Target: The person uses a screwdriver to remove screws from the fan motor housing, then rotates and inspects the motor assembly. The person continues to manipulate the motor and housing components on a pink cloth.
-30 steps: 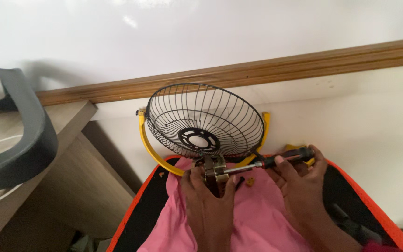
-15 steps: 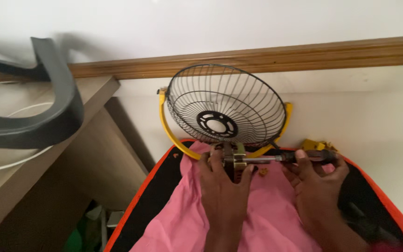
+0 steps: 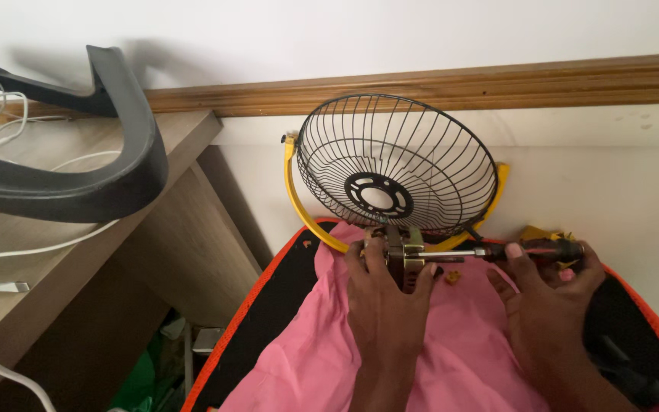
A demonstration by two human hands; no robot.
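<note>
My left hand grips a small metal fan motor resting on a pink cloth. My right hand holds a screwdriver by its dark handle, the shaft pointing left with its tip at the motor. Just behind the motor a black wire fan grille leans against the wall inside a yellow curved stand. A small yellow piece lies on the cloth between my hands.
The pink cloth covers a black mat with an orange edge. To the left stands a wooden desk with white cables and a dark chair armrest over it. A wooden rail runs along the white wall.
The view has shifted so the fan, desk and armrest sit further right and lower. My hands stay on the motor and the screwdriver, its shaft still against the motor.
</note>
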